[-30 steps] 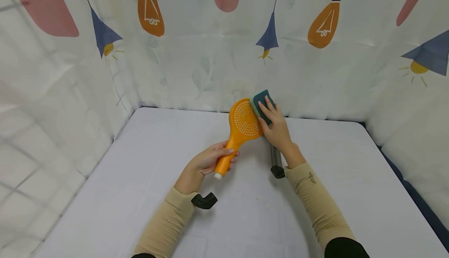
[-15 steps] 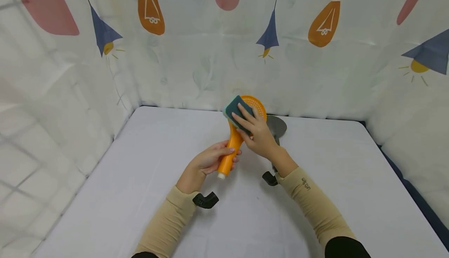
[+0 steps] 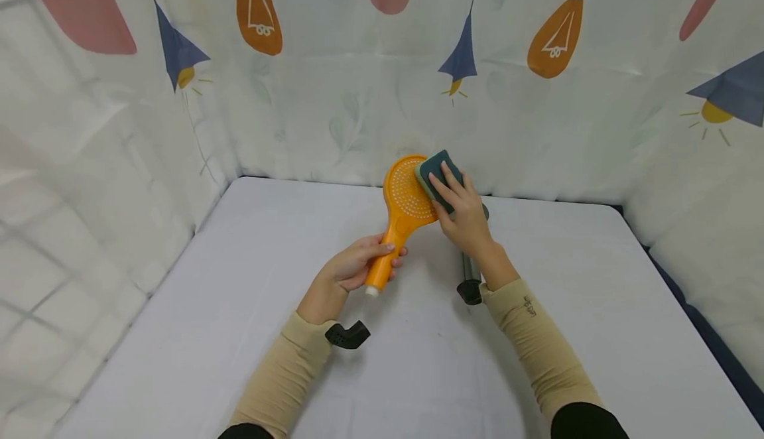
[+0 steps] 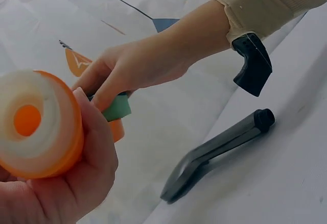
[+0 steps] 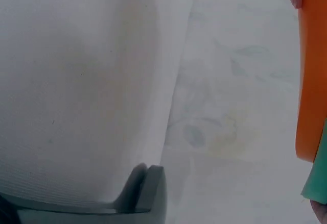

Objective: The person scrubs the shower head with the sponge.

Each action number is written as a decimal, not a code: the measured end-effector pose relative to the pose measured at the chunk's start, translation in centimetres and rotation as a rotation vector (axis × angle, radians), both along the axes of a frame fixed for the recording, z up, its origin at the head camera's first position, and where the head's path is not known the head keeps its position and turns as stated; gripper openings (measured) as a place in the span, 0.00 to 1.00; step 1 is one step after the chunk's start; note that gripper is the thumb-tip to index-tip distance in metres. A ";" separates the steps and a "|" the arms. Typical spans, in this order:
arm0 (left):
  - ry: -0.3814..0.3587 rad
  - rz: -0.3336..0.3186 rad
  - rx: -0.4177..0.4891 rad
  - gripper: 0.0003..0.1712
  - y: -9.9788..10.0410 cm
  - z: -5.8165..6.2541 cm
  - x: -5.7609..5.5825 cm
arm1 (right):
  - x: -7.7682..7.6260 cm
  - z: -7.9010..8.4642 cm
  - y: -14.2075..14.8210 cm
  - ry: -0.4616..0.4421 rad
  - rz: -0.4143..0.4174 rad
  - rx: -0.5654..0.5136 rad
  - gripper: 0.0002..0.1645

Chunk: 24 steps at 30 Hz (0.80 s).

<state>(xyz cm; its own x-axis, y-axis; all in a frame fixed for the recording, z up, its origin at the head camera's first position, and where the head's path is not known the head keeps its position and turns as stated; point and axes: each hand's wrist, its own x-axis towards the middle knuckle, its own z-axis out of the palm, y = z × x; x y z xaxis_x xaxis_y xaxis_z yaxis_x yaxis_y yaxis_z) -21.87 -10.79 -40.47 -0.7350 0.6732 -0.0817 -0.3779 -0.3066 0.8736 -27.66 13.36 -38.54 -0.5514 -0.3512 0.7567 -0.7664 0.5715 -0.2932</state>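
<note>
My left hand point(image 3: 358, 263) grips an orange shower head point(image 3: 402, 210) by its handle, tilted up with the perforated face showing. In the left wrist view, the handle's pale hollow end point(image 4: 38, 99) is close to the camera. My right hand point(image 3: 468, 223) holds a green sponge point(image 3: 442, 180) with a dark scouring side, its fingers spread over that side. The sponge lies against the right part of the face and hides some of the holes. The right wrist view catches only an edge of the sponge point(image 5: 318, 175) beside the orange shower head point(image 5: 311, 81).
A dark grey shower head point(image 4: 219, 150) lies on the white-covered table point(image 3: 268, 227), partly hidden beneath the right hand in the head view. A patterned curtain point(image 3: 358, 107) hangs behind the table. Black curved pieces point(image 3: 348, 335) stick out at both wrists.
My right hand with the sponge swept down left across the shower head's face, then back up to its right side. The left hand keeps its grip, and the shower head has shifted slightly.
</note>
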 end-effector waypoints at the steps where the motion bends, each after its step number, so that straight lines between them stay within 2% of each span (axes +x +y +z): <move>1: -0.005 0.001 0.007 0.26 0.0 -0.1 -0.1 | 0.0 -0.1 0.0 -0.003 -0.007 0.003 0.30; 3: -0.014 0.004 0.017 0.24 -0.1 -0.2 -0.1 | 0.3 -0.1 -0.1 -0.008 0.008 0.028 0.30; 7: -0.023 0.008 0.022 0.20 -0.1 -0.3 -0.2 | 0.9 0.1 -0.8 0.011 0.106 0.143 0.30; 11: -0.018 0.005 0.019 0.23 -0.1 -0.2 -0.3 | 1.1 0.5 -1.1 0.041 0.165 0.215 0.31; 16: -0.007 -0.018 0.031 0.30 -0.3 -0.4 -0.5 | 0.5 0.8 -0.4 0.069 0.156 0.210 0.32; 20: 0.007 -0.023 0.021 0.31 -0.6 -0.7 -0.7 | 0.1 1.0 0.2 0.116 0.152 0.205 0.31; 24: 0.048 -0.021 -0.032 0.30 -0.8 -0.9 -0.8 | -0.2 1.1 0.9 0.151 0.090 0.154 0.30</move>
<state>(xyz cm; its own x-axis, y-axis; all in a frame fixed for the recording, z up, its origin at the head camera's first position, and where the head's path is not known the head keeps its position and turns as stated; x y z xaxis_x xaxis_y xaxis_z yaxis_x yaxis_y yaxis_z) -22.70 -11.62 -41.38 -0.7244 0.6859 -0.0684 -0.3416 -0.2710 0.8999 -27.81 14.27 -37.44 -0.3974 -0.5112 0.7620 -0.8448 0.5280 -0.0864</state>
